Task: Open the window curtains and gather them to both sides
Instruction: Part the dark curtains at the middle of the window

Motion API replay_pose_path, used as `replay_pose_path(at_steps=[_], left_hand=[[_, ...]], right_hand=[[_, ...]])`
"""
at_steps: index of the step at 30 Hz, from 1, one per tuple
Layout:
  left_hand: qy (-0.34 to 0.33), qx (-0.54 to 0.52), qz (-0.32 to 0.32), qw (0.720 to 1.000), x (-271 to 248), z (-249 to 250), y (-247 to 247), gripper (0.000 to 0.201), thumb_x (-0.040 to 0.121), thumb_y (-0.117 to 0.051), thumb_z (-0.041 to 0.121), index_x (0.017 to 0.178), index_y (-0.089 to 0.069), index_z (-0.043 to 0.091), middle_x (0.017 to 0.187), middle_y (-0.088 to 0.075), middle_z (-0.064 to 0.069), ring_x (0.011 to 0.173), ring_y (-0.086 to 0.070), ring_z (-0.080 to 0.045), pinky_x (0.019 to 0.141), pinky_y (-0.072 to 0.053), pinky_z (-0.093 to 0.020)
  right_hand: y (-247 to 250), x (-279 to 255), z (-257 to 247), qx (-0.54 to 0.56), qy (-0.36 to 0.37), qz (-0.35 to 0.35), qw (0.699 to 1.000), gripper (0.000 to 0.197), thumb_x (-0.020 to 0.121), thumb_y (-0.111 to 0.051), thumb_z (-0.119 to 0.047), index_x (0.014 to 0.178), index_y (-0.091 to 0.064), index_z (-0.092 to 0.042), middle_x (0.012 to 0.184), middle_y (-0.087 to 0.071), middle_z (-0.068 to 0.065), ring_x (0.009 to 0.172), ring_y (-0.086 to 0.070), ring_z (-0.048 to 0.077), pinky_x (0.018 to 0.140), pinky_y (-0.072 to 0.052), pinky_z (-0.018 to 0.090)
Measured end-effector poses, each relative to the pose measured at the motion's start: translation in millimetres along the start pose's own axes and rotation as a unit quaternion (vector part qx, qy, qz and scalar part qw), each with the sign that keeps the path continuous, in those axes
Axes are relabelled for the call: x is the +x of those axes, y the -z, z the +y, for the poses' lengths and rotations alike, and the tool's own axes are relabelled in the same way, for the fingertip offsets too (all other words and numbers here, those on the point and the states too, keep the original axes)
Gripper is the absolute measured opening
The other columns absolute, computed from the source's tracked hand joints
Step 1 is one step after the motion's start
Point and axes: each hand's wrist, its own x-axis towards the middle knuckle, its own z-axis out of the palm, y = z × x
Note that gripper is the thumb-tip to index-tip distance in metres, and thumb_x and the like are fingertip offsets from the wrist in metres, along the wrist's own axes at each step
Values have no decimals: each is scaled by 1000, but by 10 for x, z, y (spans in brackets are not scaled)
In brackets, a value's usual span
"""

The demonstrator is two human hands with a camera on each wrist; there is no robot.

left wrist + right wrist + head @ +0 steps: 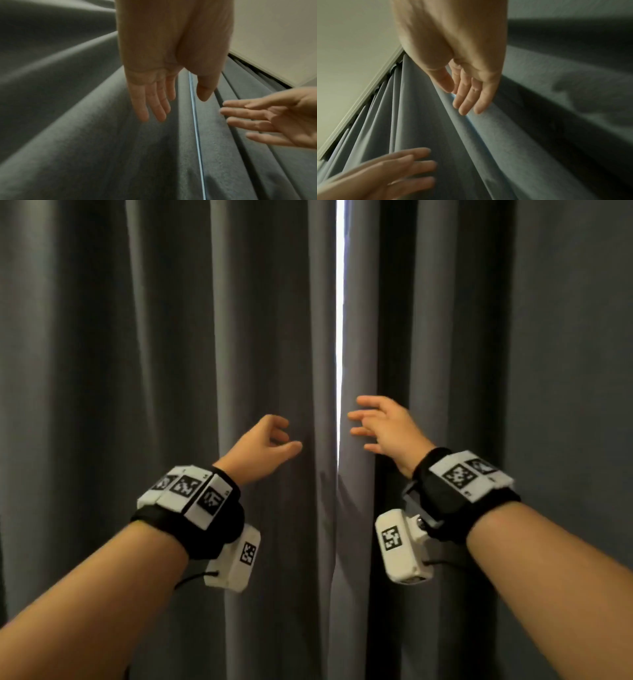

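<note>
Two dark grey curtains hang shut, apart from a thin bright gap (pixel 339 302) between them. The left curtain (pixel 205 371) fills the left half of the head view, the right curtain (pixel 445 337) the right half. My left hand (pixel 286 436) is raised just left of the gap, fingers loosely bent and holding nothing. My right hand (pixel 361 422) is just right of the gap, fingers spread in front of the right curtain's inner edge. The wrist views show the left hand (pixel 178 100) and the right hand (pixel 455 93) close over the cloth; I cannot tell whether they touch it.
A pale curtain track (pixel 257 70) (pixel 359 105) runs along the top of the curtains under a light ceiling. Deep folds of cloth spread out to both sides. Nothing else is in view.
</note>
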Motion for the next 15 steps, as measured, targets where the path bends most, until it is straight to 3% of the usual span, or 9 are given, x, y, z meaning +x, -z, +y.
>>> replay_pose_path(at_steps=[2,4,5,7,9,12,13,15], left_hand=[[32,-29,12,999,175,-114,-121,56,80,-70,22,127,-45,8,118,-59,-15,97,-58,-21,87,-50,-37],[48,-58,4,997,267,-234,-322,68,76,-74,21,132,-39,6,127,-54,-18,101,-54,-19,90,-48,-34],[51,-75,4,996,318,-302,-424,75,74,-76,22,135,-35,6,131,-50,-19,103,-52,-18,91,-46,-31],[56,-73,10,996,400,-415,-587,91,68,-80,29,139,-28,8,138,-41,-17,113,-50,-20,101,-42,-32],[57,-30,14,998,448,-531,-724,105,62,-81,43,143,-21,13,144,-30,-15,128,-42,-26,111,-34,-37],[64,11,25,998,492,-607,-887,114,59,-79,52,145,-12,20,149,-19,-14,138,-26,-32,114,-26,-40],[66,16,31,997,505,-609,-930,114,59,-78,53,145,-10,21,150,-17,-14,139,-23,-33,113,-25,-42],[63,24,47,997,525,-618,-1010,115,59,-79,50,145,-9,19,149,-17,-16,138,-22,-34,112,-25,-42]], right_hand=[[-77,162,5,32,-10,27,999,39,93,-34,0,129,-47,-10,127,-60,15,71,-54,14,51,-43,18],[-162,306,57,69,-16,49,996,39,92,-37,3,129,-48,-5,127,-58,20,73,-57,18,47,-46,9],[-185,388,121,75,-20,67,995,39,92,-39,3,130,-48,-5,127,-57,20,84,-61,22,60,-52,10],[-199,506,247,64,-28,101,992,42,91,-43,0,131,-48,-9,132,-55,15,107,-61,26,92,-52,28],[-194,558,359,34,-35,106,993,45,92,-44,-4,136,-44,-16,139,-49,8,111,-57,22,95,-47,32],[-140,598,523,20,-33,97,995,53,93,-43,-6,143,-36,-24,143,-43,4,100,-58,16,84,-46,26],[-114,602,570,13,-30,96,995,55,93,-42,-6,144,-34,-26,146,-40,3,103,-56,15,88,-46,26],[-62,619,654,-4,-30,91,995,58,94,-40,-5,145,-30,-28,152,-32,1,127,-45,19,104,-38,32]])
